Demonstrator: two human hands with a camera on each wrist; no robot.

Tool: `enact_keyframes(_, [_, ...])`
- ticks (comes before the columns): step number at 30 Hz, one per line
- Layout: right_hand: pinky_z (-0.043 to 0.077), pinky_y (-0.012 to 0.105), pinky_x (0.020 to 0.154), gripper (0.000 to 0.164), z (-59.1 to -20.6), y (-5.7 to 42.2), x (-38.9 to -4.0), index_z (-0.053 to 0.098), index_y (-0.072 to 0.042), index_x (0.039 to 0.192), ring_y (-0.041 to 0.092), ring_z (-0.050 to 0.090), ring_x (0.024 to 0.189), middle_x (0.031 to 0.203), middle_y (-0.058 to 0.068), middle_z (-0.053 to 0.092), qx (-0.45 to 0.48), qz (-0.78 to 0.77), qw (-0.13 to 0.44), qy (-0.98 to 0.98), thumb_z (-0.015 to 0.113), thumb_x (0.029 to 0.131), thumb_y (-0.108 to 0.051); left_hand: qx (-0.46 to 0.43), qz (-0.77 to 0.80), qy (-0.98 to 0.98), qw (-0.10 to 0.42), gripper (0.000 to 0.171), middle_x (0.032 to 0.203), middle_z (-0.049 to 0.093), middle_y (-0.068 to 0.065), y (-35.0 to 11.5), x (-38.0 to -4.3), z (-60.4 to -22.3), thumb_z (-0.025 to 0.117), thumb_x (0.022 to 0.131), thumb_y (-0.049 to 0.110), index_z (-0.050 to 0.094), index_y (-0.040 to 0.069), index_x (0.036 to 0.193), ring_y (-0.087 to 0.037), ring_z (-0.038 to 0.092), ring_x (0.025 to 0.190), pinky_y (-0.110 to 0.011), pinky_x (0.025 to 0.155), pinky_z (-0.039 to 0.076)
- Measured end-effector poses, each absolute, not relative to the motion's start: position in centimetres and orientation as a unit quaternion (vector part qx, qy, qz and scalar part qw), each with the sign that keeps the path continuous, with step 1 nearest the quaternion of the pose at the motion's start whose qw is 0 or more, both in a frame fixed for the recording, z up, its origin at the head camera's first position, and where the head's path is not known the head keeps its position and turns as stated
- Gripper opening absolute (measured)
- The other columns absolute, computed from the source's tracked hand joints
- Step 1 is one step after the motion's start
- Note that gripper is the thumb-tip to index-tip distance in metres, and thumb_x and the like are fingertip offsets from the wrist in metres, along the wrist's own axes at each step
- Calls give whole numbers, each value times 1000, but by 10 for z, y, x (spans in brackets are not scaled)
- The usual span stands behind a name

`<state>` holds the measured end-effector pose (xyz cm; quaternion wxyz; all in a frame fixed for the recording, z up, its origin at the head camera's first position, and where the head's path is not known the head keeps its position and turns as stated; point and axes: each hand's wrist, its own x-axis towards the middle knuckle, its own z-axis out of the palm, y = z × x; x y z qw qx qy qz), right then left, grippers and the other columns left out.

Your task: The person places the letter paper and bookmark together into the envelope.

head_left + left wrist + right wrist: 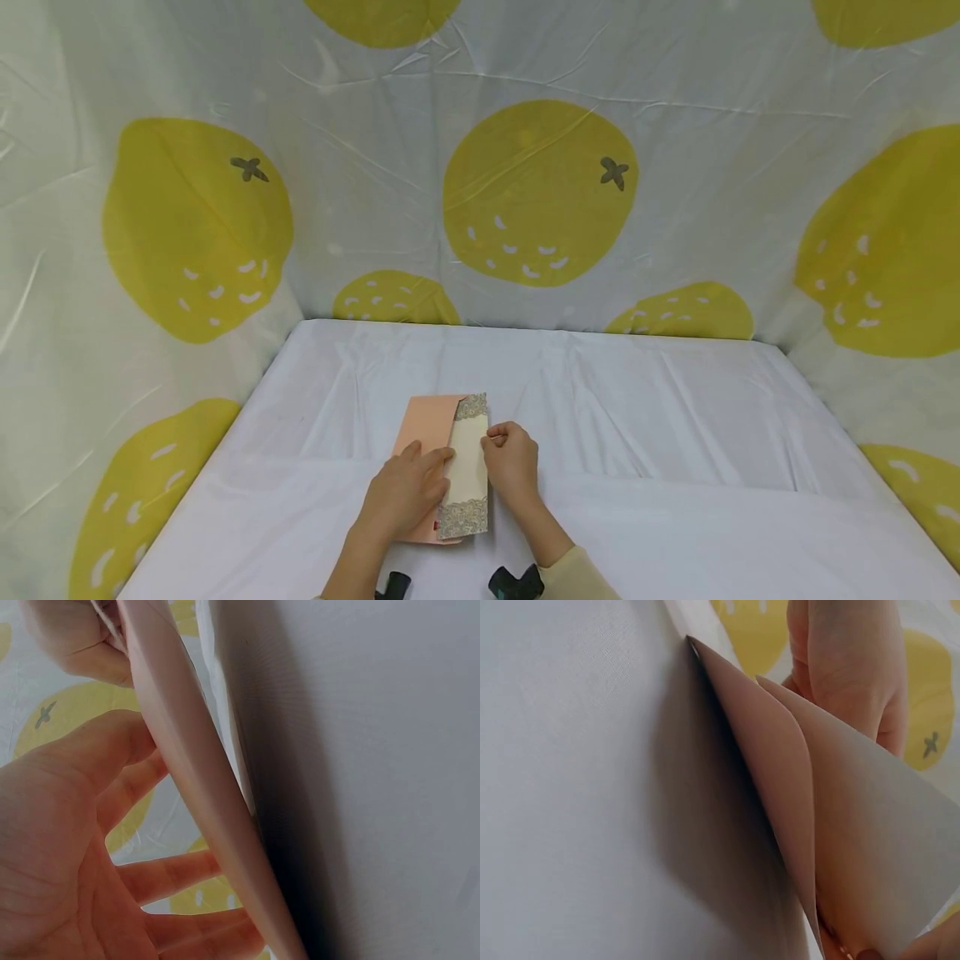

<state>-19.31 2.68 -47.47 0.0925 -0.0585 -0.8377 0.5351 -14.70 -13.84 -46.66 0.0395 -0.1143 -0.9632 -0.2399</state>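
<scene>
A peach-pink folder-like paper cover [431, 418] lies on the white cloth, with a cream card [469, 458] showing along its right side. Ornate grey-gold bands cross the card's top and bottom, and a tiny red mark is near its lower left. My left hand [406, 490] rests on the pink cover with fingers spread; the left wrist view shows its fingertips [196, 868] touching the cover. At the card's right edge, my right hand [514, 463] pinches the paper. The right wrist view shows the cream leaf [885, 817] lifted away from the pink layer [769, 742].
White cloth [675, 417] with creases covers the table. A hanging curtain [375, 192] printed with yellow lemons stands behind and at both sides. Two dark objects [516, 582] sit by the wrists at the bottom edge.
</scene>
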Motion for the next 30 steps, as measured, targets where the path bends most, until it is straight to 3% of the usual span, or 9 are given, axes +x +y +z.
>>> enact_keyframes(30, [44,26,52,8,-484,16,-188,61,-1,84,12,51,58,67,1,57,33,442,216,-870,67,85,5,-110,-242,-963,39,38,130,54,-31,-139,-147,-466,68,86,24,66,20,124,-56,56,106,-63,76,49])
